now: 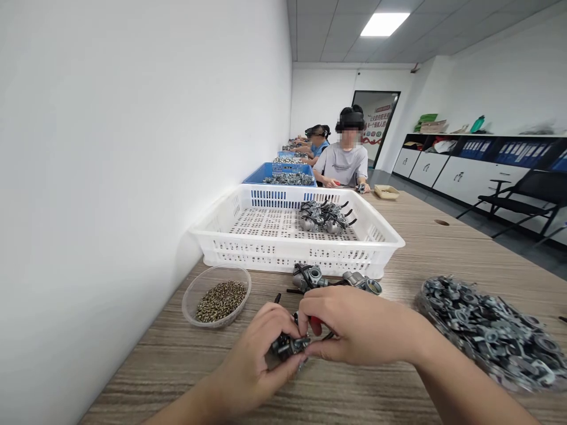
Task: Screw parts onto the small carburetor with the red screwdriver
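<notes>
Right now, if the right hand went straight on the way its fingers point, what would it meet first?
Its fingers point leftward at the small metal part and the left hand, which it probably already touches; depth is unclear.

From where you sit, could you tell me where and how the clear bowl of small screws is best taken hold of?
Probably by the rim of the clear bowl, with the left hand coming from above on its near side. The bowl stands upright and open, its walls are low, and the white crate crowds its far side.
</notes>
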A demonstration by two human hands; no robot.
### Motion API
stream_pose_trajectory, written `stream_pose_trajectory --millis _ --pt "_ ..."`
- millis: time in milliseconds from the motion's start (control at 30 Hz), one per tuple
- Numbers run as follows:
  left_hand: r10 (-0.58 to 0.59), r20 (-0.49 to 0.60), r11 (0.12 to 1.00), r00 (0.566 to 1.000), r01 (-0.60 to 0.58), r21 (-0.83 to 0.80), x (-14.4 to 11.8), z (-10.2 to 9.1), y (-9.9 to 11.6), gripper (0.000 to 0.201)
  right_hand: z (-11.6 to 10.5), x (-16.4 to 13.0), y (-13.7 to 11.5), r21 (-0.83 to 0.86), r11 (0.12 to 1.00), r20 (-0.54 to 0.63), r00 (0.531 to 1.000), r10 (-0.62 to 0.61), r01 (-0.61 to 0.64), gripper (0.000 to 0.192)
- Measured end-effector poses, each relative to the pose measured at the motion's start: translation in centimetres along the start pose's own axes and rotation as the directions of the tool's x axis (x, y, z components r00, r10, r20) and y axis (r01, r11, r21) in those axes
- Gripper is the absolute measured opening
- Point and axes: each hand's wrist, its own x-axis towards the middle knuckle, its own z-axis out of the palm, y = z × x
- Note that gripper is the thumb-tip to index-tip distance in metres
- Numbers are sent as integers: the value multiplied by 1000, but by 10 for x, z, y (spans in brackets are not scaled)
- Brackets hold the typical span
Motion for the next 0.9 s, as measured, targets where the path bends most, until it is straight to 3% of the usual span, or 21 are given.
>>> stream_pose_trajectory --millis 333,733,900 --pt "-106 -18 994 994 106 -12 -1 -2 -6 24 3 8 -2 -53 999 45 999 10 -8 12" --pt "-91 -85 993 992 97 66 3 -4 0 19 10 13 3 -139 989 -57 996 -62 53 9" --pt "-82 -92 990 992 92 111 0 -3 -8 15 9 14 8 -99 995 -41 999 -16 12 7"
